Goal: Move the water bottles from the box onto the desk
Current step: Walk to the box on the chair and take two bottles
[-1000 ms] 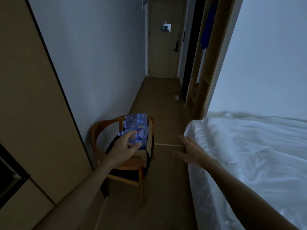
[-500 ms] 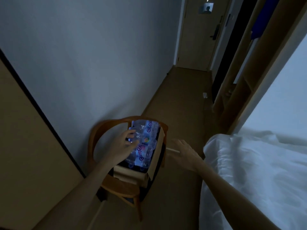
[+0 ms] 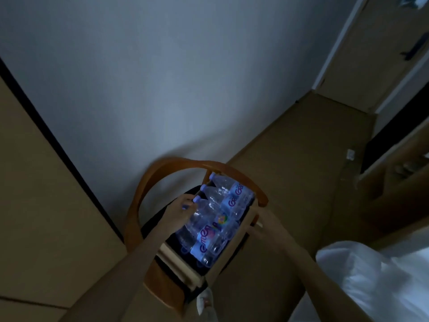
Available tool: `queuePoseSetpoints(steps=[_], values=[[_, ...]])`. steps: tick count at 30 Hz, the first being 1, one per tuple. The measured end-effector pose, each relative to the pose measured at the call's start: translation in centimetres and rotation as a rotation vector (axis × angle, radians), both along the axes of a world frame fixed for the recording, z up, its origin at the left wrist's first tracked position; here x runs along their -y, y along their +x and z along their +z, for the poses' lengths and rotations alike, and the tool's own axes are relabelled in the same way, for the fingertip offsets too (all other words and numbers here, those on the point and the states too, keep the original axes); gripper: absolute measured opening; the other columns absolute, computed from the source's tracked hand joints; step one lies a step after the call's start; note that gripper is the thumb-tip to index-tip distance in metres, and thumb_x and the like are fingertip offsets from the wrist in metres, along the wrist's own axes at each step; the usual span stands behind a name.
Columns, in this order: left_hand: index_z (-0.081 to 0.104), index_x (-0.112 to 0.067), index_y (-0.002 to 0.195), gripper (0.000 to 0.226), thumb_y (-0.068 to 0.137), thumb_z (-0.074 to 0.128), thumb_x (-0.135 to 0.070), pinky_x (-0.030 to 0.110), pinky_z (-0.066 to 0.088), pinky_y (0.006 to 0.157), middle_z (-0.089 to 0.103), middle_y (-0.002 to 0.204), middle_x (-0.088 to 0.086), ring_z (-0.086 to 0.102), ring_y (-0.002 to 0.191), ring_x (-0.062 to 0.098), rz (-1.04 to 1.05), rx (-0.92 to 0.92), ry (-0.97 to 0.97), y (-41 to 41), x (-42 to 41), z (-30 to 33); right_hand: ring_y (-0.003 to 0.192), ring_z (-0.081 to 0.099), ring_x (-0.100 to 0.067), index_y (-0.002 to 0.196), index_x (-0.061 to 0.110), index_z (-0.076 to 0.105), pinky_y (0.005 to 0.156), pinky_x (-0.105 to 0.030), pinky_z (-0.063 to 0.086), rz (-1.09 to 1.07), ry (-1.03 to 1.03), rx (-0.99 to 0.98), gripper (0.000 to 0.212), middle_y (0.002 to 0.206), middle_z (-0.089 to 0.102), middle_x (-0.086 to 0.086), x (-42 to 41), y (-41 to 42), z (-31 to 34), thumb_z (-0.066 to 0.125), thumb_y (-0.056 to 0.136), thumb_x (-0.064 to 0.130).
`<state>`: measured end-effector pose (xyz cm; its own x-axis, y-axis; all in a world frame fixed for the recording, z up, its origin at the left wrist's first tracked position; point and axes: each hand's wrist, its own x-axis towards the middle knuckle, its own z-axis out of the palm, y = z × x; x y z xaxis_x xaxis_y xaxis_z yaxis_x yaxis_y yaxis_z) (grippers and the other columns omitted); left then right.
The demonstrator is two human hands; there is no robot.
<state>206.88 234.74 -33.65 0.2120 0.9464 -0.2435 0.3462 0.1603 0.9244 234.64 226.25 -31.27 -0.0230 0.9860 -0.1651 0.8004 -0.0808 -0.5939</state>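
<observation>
Dim room, seen from above. Open cardboard box [image 3: 226, 247] resting on a round-backed wooden chair [image 3: 148, 189], still packed with clear plastic water bottles with lilac caps and blue labels [image 3: 216, 219]. None moved out yet, judging by the full box; whole task apparently ahead. Left hand [image 3: 178, 213] laid on a bottle near its neck, grip curling round it, not clearly closed. Right hand [image 3: 262, 223] resting on the box's right flap, fingers fairly straight. No surface in view. White bed [image 3: 371, 282] close on the right; chair's curved backrest arching over the box's far end.
</observation>
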Motion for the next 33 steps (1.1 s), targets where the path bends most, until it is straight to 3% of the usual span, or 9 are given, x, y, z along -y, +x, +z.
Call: queuePoseSetpoints(steps=[3,5,7,9,11,16,24,28,33], values=[[0.057,-0.02,0.103,0.015,0.09,0.064,-0.024,0.022,0.046,0.069,0.061,0.091,0.005,0.058,0.079,0.015,0.083,-0.097,-0.027,0.7,-3.1,-2.6,0.117,0.055,-0.026,0.133,-0.001,0.052,0.089,-0.009,0.038,0.069,-0.073,0.061,0.048,0.121,0.058,-0.011,-4.6,1.3,-0.6,0.068,0.091,0.015],[0.058,-0.01,0.114,0.029,0.09,0.063,-0.025,0.019,0.045,0.065,0.061,0.102,0.01,0.06,0.085,0.018,0.15,-0.205,-0.074,0.9,-5.0,-4.5,0.122,0.051,-0.022,0.138,0.0,0.047,0.09,-0.003,0.036,0.08,-0.093,0.026,0.054,0.128,0.054,-0.008,-7.1,1.7,-0.6,0.067,0.092,0.02],[0.059,0.0,0.102,0.027,0.091,0.059,-0.024,0.035,0.048,0.077,0.059,0.102,0.022,0.061,0.096,0.035,0.122,-0.325,-0.127,1.0,-6.3,-6.5,0.134,0.042,-0.019,0.146,0.006,0.04,0.101,-0.016,0.035,0.106,-0.125,0.004,0.061,0.143,0.044,-0.005,-9.3,1.9,-0.9,0.064,0.094,0.027],[0.058,-0.004,0.111,0.034,0.092,0.057,-0.032,0.038,0.046,0.087,0.057,0.112,0.02,0.057,0.109,0.039,0.088,-0.43,-0.226,1.1,-6.6,-7.9,0.137,0.039,-0.02,0.148,0.008,0.037,0.106,-0.025,0.035,0.154,-0.144,-0.024,0.063,0.148,0.041,-0.005,-11.0,2.0,-1.3,0.063,0.095,0.03],[0.05,-0.011,0.128,0.048,0.092,0.055,-0.043,0.033,0.049,0.078,0.058,0.119,0.015,0.061,0.101,0.032,0.076,-0.458,-0.353,1.0,-6.5,-8.7,0.137,0.039,-0.02,0.149,0.01,0.034,0.106,-0.027,0.035,0.197,-0.176,-0.031,0.064,0.151,0.038,-0.006,-12.7,1.9,-1.6,0.062,0.095,0.032],[0.037,-0.024,0.139,0.057,0.092,0.048,-0.054,0.026,0.052,0.055,0.065,0.1,0.008,0.067,0.073,0.02,0.052,-0.412,-0.545,1.0,-6.7,-10.1,0.135,0.041,-0.017,0.15,0.018,0.035,0.104,-0.028,0.036,0.307,-0.226,-0.012,0.062,0.152,0.038,-0.001,-16.8,1.1,-3.1,0.058,0.097,0.038],[0.042,-0.016,0.104,0.042,0.09,0.053,-0.055,0.028,0.04,0.054,0.058,0.091,0.006,0.057,0.071,0.017,0.16,-0.48,-0.458,1.1,-5.8,-10.2,0.115,0.057,-0.016,0.142,0.02,0.045,0.086,-0.026,0.042,0.603,-0.341,0.047,0.049,0.139,0.051,-0.003,-23.9,-2.6,-6.7,0.054,0.098,0.041],[0.052,-0.031,0.087,0.012,0.089,0.049,-0.042,0.03,0.042,0.063,0.064,0.091,0.007,0.061,0.08,0.021,0.268,-0.455,-0.439,1.5,-4.0,-8.4,0.094,0.055,-0.01,0.133,0.016,0.052,0.077,-0.023,0.042,0.761,-0.33,0.109,0.042,0.117,0.06,-0.001,-26.4,-5.2,-8.0,0.057,0.096,0.037],[0.044,-0.03,0.074,0.019,0.087,0.049,-0.043,0.031,0.04,0.065,0.06,0.079,-0.004,0.059,0.077,0.021,0.394,-0.556,-0.385,2.6,-1.2,-6.2,0.086,0.06,-0.016,0.118,0.018,0.057,0.071,-0.03,0.048,0.977,-0.337,0.161,0.029,0.098,0.06,0.002,-27.6,-8.2,-8.5,0.059,0.095,0.036]])
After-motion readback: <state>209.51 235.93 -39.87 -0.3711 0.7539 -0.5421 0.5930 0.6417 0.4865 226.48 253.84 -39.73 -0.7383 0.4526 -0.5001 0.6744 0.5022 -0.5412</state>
